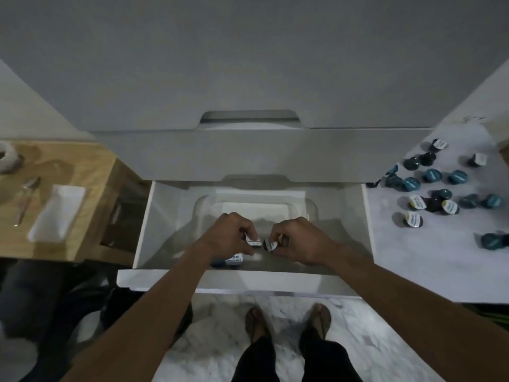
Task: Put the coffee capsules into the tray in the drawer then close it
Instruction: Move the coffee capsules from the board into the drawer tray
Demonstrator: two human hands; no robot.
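The white drawer (143, 230) stands pulled open below me with a clear plastic tray (201, 208) inside it. Both hands are down over the tray's near side. My left hand (230, 234) pinches a dark coffee capsule (253, 241) with a white lid. My right hand (298, 239) pinches another dark capsule (268, 244) right beside it. One more capsule (234, 259) lies in the tray under my left wrist. Several loose teal and dark capsules (432, 186) lie scattered on the white surface to the right.
A wooden table (68, 166) at the left carries a spoon (26, 197) and a white napkin (57, 213). Closed white drawer fronts (248, 153) rise behind the open drawer. My feet (286, 321) stand on a marbled floor below the drawer front.
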